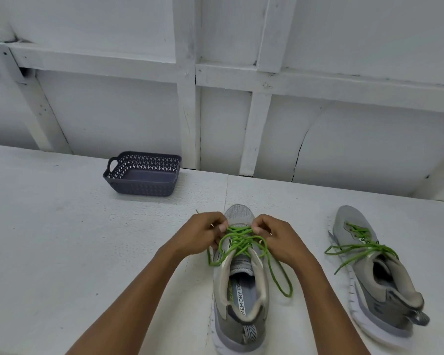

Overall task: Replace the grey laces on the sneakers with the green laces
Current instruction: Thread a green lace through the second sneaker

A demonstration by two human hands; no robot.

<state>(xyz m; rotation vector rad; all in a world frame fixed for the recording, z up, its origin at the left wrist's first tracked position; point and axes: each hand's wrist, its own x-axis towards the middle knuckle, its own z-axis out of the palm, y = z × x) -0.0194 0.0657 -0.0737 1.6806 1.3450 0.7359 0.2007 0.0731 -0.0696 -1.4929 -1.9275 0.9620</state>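
A grey sneaker [241, 303] stands in front of me, toe pointing away, threaded with a green lace [237, 242]. My left hand [203, 233] and my right hand [277, 238] sit on either side of its forefoot, each pinching the green lace near the lowest eyelets. Loose green loops hang over both sides of the shoe, one long loop [280, 278] trailing to the right. A second grey sneaker [377, 272] lies to the right, tilted, with a green lace [362, 242] laced through it and its ends spread out.
A dark grey perforated basket [141, 175] stands on the white table [62, 239] at the back left, nothing visible inside. A white panelled wall [215, 98] rises directly behind the table.
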